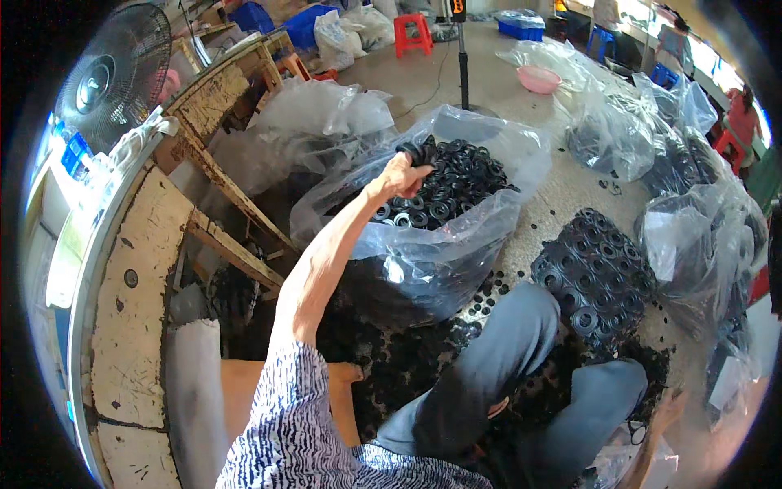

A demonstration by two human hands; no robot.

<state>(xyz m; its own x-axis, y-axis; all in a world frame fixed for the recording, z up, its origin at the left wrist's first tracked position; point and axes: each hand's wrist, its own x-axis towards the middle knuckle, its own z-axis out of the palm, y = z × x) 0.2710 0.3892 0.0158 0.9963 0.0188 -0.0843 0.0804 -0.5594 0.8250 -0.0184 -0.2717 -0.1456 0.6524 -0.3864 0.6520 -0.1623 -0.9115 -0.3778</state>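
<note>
My left hand (402,174) reaches over a large clear plastic bag (489,236) that stands open in front of me. Its fingers are closed around a few black rubber rings (419,151). Inside the bag lies a heap of loose black rubber rings (468,175). To the right of my knees a black moulded sheet with rows of rings (599,273) stands tilted. Low on the right, beside my knee, my right hand (669,409) is partly in view; its fingers are too unclear to read.
Black scraps (391,350) and small discs cover the floor around my legs. A worn wooden bench (134,301) with a fan (106,77) stands left. Filled plastic bags (692,236) line the right side. Farther off are a stand pole (463,69), red stool (413,35), pink basin (538,79) and several people.
</note>
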